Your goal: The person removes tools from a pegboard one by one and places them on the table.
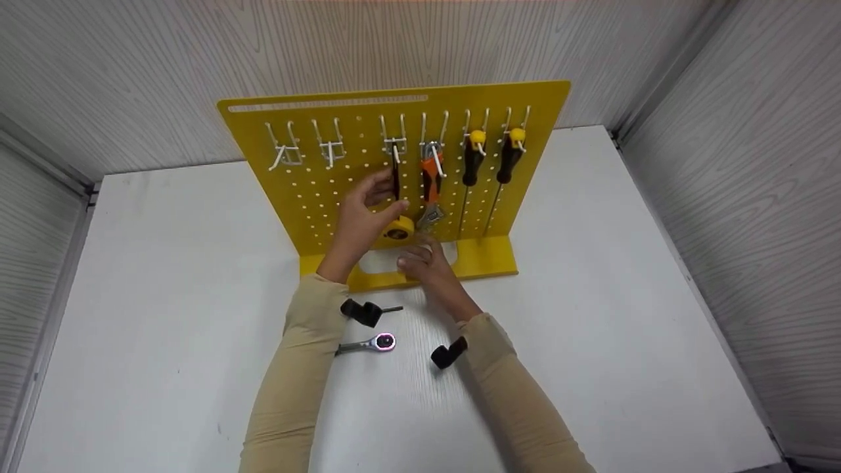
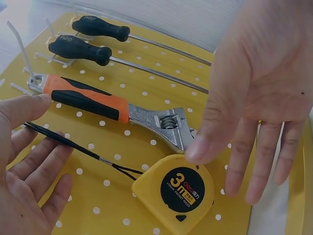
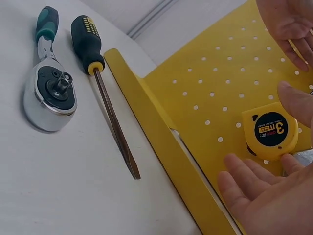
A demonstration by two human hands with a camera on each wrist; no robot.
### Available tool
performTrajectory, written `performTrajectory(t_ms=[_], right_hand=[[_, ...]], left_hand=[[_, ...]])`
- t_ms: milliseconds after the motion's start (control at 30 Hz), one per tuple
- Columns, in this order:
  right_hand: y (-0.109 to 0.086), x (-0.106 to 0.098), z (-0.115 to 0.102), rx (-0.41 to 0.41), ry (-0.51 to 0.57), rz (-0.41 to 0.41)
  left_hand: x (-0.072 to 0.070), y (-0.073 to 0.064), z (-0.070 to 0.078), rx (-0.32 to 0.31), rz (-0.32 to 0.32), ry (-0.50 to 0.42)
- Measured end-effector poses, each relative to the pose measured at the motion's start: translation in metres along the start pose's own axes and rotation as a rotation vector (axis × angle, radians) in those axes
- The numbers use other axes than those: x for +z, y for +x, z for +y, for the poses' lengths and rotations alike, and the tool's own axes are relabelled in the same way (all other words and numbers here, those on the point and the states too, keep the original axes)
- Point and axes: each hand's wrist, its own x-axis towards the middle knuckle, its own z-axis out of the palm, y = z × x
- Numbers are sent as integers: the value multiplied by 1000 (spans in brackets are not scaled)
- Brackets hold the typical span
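A yellow tape measure [image 1: 399, 228] [image 2: 178, 191] [image 3: 270, 129] hangs by a thin black strap [image 2: 73, 147] from a hook on the upright yellow pegboard [image 1: 328, 197]. My left hand [image 1: 378, 197] [image 2: 44, 142] lies open beside the strap, with its fingers straight. Just below the tape measure is my right hand [image 1: 417, 253] [image 2: 234, 161] [image 3: 264, 181], also open, its spread fingers close around the case without gripping it. An orange-handled adjustable wrench [image 1: 430, 180] [image 2: 122, 110] hangs to the right of the strap.
Two black-handled screwdrivers [image 1: 473, 161] [image 1: 511, 157] hang at the board's right. White hooks [image 1: 309, 148] at its left are bare. On the white table [image 1: 164, 263] in front lie a ratchet wrench [image 1: 374, 343] [image 3: 49, 88] and a screwdriver [image 3: 105, 98].
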Motion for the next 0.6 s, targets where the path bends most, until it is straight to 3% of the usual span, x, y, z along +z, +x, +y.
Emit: performTrajectory(t_ms=[333,600], right_hand=[[1,5,0,-21,-22,38],[0,8,-4,-35,4,50]], left_hand=[[0,-2,2,-31,32,-28],[1,-3,7,-36,57,4]])
